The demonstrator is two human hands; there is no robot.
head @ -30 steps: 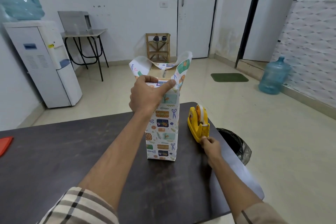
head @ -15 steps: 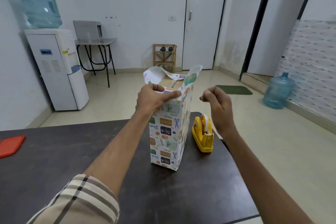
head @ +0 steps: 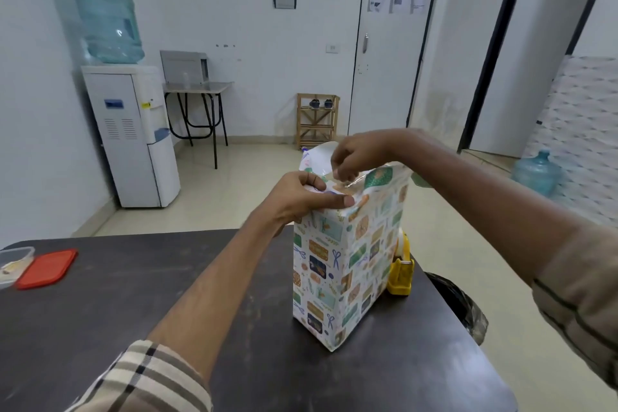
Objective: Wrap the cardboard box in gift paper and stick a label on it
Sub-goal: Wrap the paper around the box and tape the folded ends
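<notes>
A cardboard box [head: 337, 278], sheathed in gift paper [head: 374, 244] printed with scissors, bows and parcels, stands upright on its end near the far right corner of a dark desk [head: 133, 294]. Its top is not yet closed: loose paper flaps rise above the rim, the far one showing its white underside.

The person's left hand [head: 301, 197] grips the near top edge, thumb laid flat along the fold and fingers curled over into the opening. The right hand [head: 361, 154] hangs just above the open top, fingertips bunched downward and pinching a short glossy tape strip [head: 354, 182] that reaches to the paper's edge. A checked sleeve [head: 150, 378] covers the left upper arm.

A yellow tape dispenser [head: 401, 271] sits on the desk just behind the box, at its right side. Well apart, at the desk's left edge, a red lid [head: 46, 267] lies beside a clear container [head: 13, 261]. A bin lined with a black bag [head: 458, 304] stands on the floor past the desk's right corner.

Beyond, a white water dispenser [head: 133, 134] stands against the left wall, a wooden shoe rack [head: 316, 120] beside a white door [head: 388, 43], and a blue water bottle [head: 536, 174] on the floor at right.
</notes>
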